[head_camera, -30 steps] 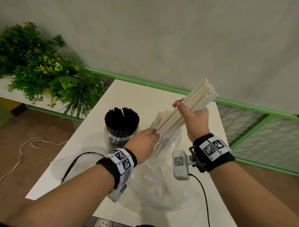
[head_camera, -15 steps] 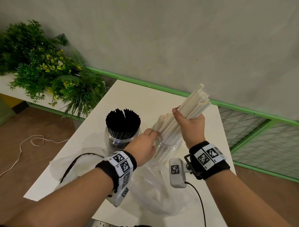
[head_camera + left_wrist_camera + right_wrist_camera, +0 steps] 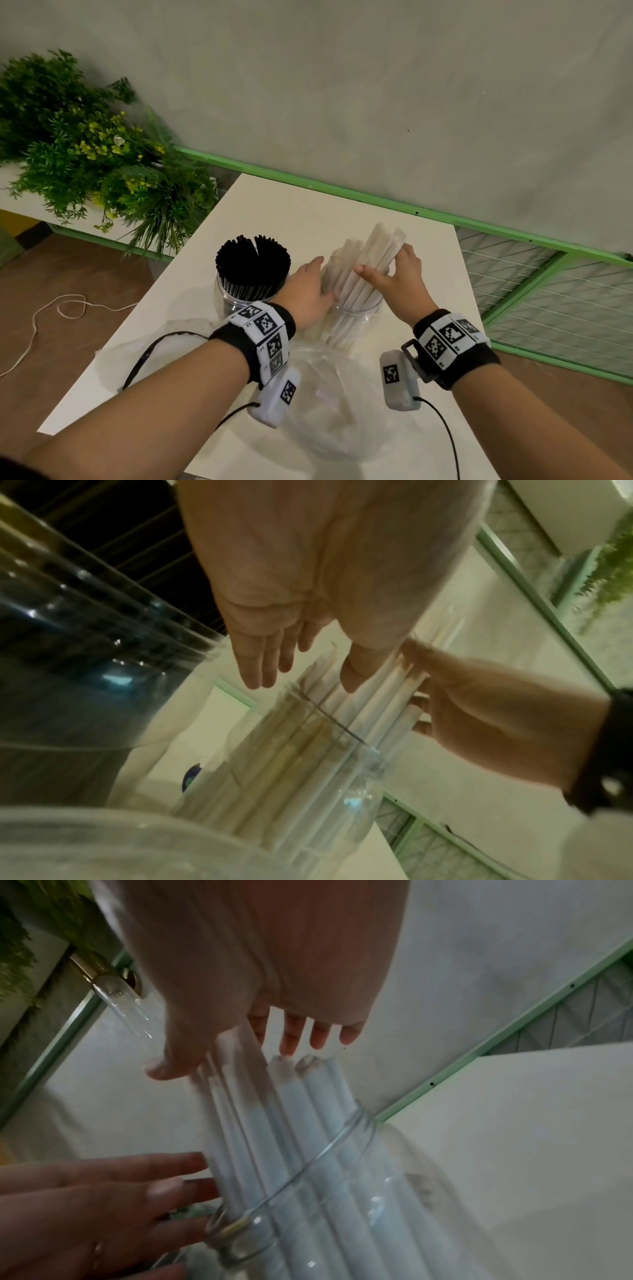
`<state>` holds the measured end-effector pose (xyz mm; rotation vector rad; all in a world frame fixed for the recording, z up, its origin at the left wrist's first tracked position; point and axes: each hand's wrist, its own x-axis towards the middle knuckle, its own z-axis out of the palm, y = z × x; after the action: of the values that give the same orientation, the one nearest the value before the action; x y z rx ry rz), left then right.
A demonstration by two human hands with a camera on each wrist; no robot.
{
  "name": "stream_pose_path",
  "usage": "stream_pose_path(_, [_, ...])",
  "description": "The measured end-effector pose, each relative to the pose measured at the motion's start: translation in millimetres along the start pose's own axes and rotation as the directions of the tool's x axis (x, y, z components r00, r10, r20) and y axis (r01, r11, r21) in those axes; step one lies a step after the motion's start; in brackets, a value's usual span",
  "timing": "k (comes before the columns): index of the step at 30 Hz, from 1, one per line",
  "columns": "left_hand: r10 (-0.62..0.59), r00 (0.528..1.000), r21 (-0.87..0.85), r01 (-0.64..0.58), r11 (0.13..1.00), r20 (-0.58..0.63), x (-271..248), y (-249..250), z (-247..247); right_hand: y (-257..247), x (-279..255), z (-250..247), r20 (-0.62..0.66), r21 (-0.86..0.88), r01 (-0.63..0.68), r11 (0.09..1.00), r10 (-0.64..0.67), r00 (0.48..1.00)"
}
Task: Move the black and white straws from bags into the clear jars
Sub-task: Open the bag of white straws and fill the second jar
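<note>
Two clear jars stand on the white table (image 3: 308,212). The left jar (image 3: 239,301) is packed with black straws (image 3: 253,260). The right jar (image 3: 356,317) holds white straws (image 3: 356,284), which lean to the right and stick out above its rim. My right hand (image 3: 380,267) is spread over the bundle's upper part, with the thumb on the near side and straight fingers on the far side (image 3: 246,1047). My left hand (image 3: 317,274) lies flat, fingers straight, against the left side of the white straws (image 3: 342,723), just above the jar mouth (image 3: 342,1150).
An empty clear plastic bag (image 3: 335,411) lies crumpled on the table in front of the jars, and another (image 3: 164,342) lies at the left. A leafy plant (image 3: 85,164) stands off the table's left side. A green rail (image 3: 342,195) runs behind.
My right hand has lowered the white bundle down into the right jar and loosened its grip. My left hand has stayed beside the jar mouth, with its fingers now straightened along the straws.
</note>
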<state>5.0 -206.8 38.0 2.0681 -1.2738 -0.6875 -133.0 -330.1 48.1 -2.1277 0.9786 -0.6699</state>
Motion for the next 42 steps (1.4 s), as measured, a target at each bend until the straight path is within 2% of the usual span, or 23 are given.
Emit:
stream_pose_path(2, [-0.014, 1.000, -0.049, 0.015, 0.999, 0.028, 8, 2, -1, 3, -4, -11, 0.052, -0.006, -0.055, 0.998, 0.055, 0.997])
stream_pose_path(6, [-0.041, 0.993, -0.193, 0.061, 0.979, 0.107, 18, 3, 2, 24, -8, -12, 0.225, 0.110, -0.208, 0.972, 0.180, 0.958])
stream_pose_path(9, [-0.021, 0.987, -0.305, 0.069, 0.950, 0.156, 25, -3, 8, 37, -3, 2, 0.307, 0.166, -0.259, 0.951, 0.200, 0.930])
stream_pose_path(12, [-0.004, 0.990, -0.271, 0.043, 0.962, 0.143, 33, -4, 15, 35, -1, 13, 0.256, 0.299, -0.238, 0.924, 0.162, 0.953])
stream_pose_path(18, [0.017, 0.999, -0.353, -0.001, 0.936, 0.043, 23, 5, 11, 25, -5, 28, 0.072, 0.352, -0.041, 0.935, 0.016, 0.997])
stream_pose_path(20, [0.025, 0.999, -0.329, -0.014, 0.944, 0.030, 19, 7, 6, 25, -3, 29, 0.024, 0.272, -0.026, 0.962, 0.021, 0.999])
stream_pose_path(23, [0.030, 0.999, -0.185, -0.024, 0.982, 0.025, 15, 5, 2, 27, -5, 25, 0.008, -0.052, -0.069, 0.996, 0.070, 0.998])
stream_pose_path(25, [0.031, 1.000, -0.084, -0.030, 0.996, 0.004, 13, 3, 2, 29, -8, 22, -0.006, -0.159, -0.057, 0.986, 0.057, 0.998])
stream_pose_path(29, [0.096, 0.990, -0.109, -0.107, 0.988, -0.103, 7, 6, 3, 33, -14, 15, -0.053, -0.059, 0.016, 0.998, -0.019, 0.998])
stream_pose_path(34, [0.107, 0.974, -0.126, -0.134, 0.983, -0.197, 11, 12, -1, 29, -17, 10, -0.146, -0.070, 0.092, 0.993, -0.101, 0.984])
stream_pose_path(38, [0.067, 0.965, -0.140, -0.105, 0.985, -0.254, 13, 15, -3, 26, -18, 5, -0.197, -0.117, 0.178, 0.977, -0.198, 0.960])
stream_pose_path(40, [0.070, 0.956, -0.136, -0.113, 0.984, -0.286, 12, 15, -3, 23, -22, 6, -0.164, -0.135, 0.238, 0.962, -0.259, 0.952])
stream_pose_path(42, [0.108, 0.952, -0.090, -0.139, 0.986, -0.287, 12, 15, -2, 24, -29, 11, -0.110, -0.297, 0.327, 0.897, -0.373, 0.921])
